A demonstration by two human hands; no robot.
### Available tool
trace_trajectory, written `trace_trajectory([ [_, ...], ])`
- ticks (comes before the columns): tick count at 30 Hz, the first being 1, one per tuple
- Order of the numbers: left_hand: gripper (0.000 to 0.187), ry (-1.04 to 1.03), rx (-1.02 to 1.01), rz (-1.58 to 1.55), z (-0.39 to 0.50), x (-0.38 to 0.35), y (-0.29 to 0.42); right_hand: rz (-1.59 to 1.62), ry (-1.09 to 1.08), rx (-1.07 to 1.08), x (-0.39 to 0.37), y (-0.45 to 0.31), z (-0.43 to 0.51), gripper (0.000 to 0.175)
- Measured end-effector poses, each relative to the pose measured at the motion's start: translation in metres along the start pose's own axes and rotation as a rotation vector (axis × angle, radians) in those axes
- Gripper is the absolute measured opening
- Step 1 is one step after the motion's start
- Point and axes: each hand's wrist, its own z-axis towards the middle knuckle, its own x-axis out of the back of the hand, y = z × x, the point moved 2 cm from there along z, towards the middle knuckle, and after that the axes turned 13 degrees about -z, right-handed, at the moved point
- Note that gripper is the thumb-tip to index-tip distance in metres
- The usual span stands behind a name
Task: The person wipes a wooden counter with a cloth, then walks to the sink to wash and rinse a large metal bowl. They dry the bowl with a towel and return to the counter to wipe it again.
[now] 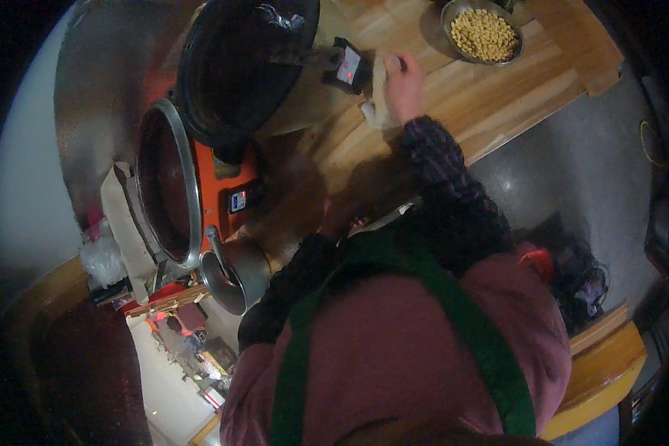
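My right hand (406, 86) rests on the wooden table, fingers curled at a crumpled pale cloth (377, 109). Just left of it sits a small dark control unit (348, 68) with a lit panel. Beyond that unit lies a large black round pan (240, 72) with a handle. Up and to the right of my right hand stands a metal bowl (484, 35) full of yellow beans or nuts. Close to my body, over the near table edge, my left hand (340, 216) is in deep shadow. Its fingers and anything in them are too dark to make out.
On the left, an orange cooker (207, 173) with a lit panel carries a metal-rimmed round pan (167, 178). Nearer stands a metal pot (235, 281) with a handled utensil (214, 242). A clear plastic bag (103, 257) lies far left. Behind me at right is a wooden seat (602, 379).
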Motion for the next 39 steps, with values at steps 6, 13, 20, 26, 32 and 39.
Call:
trace_trajectory([
  [6, 0.020, 0.147, 0.034, -0.267, 0.000, -0.006, 0.014, 0.117, -0.048, 0.128, -0.016, -0.005, -0.009, 0.019],
  [13, 0.025, 0.036, -0.109, 0.072, 0.004, 0.000, 0.026, 0.281, -0.139, -0.158, -0.031, 0.026, -0.029, 0.017],
  [20, 0.025, 0.148, 0.263, -0.382, 0.005, -0.007, 0.022, 0.044, -0.490, -0.156, -0.030, 0.023, -0.090, 0.023],
  [26, 0.025, 0.226, 0.168, -0.489, -0.003, -0.010, 0.019, -0.195, -0.176, -0.010, 0.034, 0.010, 0.011, 0.016],
  [32, 0.025, 0.259, -0.032, -0.131, 0.002, -0.008, 0.003, -0.926, -0.072, 0.862, 0.001, -0.007, 0.085, 0.026],
  [39, 0.027, 0.219, 0.022, -0.648, -0.007, -0.011, -0.013, -0.999, -0.145, 0.672, -0.022, 0.003, 0.001, 0.031],
])
